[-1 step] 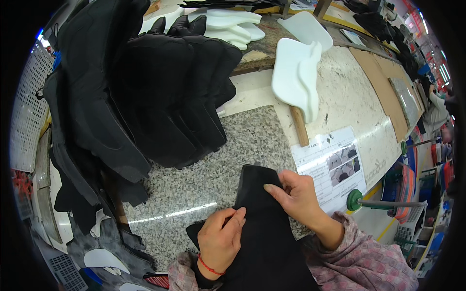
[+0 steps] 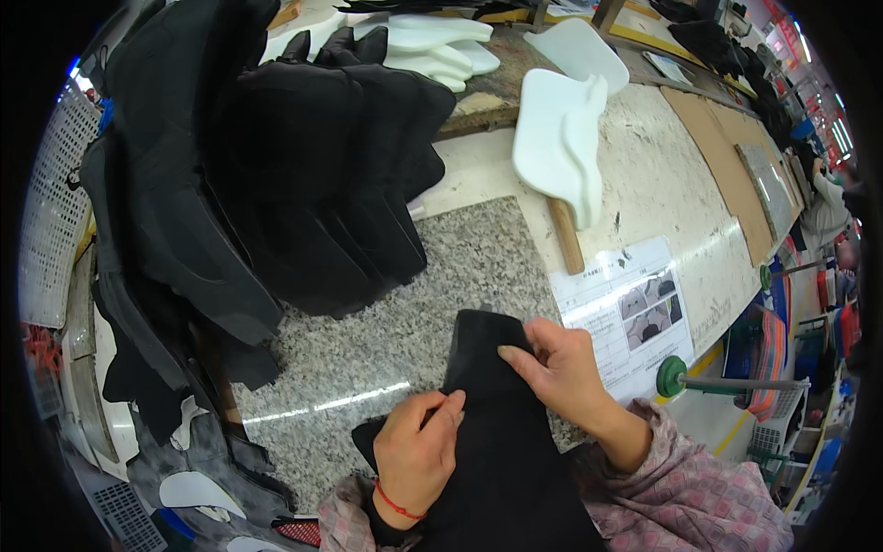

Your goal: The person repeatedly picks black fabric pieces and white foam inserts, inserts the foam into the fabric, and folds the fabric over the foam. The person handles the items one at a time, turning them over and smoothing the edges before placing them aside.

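Observation:
A black fabric piece (image 2: 497, 414) with a squared, tapered end lies over the near edge of the granite slab (image 2: 368, 359). My left hand (image 2: 418, 451), with a red cord at the wrist, pinches its left edge. Opposite and slightly farther away, my right hand (image 2: 558, 365) grips the right edge near the tip, the thumb on top and the fingers partly hidden under the cloth. A small black flap (image 2: 366, 440) sticks out to the left behind my left hand. The piece's lower part runs down out of view.
Stacked black padded pieces (image 2: 313, 175) rise at the left. White moulded shapes (image 2: 556, 138) lie at the back beside a wooden handle (image 2: 567, 237). A printed sheet (image 2: 635, 317) sits right of the slab, near a green-ended metal rod (image 2: 671, 375). Grey covers (image 2: 193, 460) lie lower left.

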Available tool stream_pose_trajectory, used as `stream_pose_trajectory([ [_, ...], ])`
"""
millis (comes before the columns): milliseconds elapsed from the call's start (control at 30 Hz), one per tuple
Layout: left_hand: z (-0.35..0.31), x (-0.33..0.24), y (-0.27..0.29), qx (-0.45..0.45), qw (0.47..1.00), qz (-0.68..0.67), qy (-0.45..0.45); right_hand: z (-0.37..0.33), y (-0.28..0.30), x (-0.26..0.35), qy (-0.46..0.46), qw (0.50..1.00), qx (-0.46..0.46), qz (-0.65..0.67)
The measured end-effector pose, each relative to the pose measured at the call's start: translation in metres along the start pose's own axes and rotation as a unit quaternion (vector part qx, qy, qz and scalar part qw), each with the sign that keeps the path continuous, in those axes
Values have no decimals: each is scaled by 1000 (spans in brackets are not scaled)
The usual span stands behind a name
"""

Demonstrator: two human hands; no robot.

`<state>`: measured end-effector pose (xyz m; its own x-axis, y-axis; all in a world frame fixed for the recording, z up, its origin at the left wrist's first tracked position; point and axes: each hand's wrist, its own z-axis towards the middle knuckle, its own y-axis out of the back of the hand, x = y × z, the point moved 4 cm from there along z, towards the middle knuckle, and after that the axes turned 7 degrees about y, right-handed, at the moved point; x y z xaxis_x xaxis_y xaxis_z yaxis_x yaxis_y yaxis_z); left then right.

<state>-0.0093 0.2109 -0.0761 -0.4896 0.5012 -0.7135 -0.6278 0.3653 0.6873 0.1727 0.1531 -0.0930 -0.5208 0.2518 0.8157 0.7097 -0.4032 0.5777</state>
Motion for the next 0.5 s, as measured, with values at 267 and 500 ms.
stream_pose_trajectory([
  [267, 14, 4, 1, 7, 997, -62, 41, 1, -1, -1, 31, 999, -16, 0],
  [500, 9, 1, -6, -62, 998, -1, -7, 4, -2, -2, 53, 998, -17, -19],
])
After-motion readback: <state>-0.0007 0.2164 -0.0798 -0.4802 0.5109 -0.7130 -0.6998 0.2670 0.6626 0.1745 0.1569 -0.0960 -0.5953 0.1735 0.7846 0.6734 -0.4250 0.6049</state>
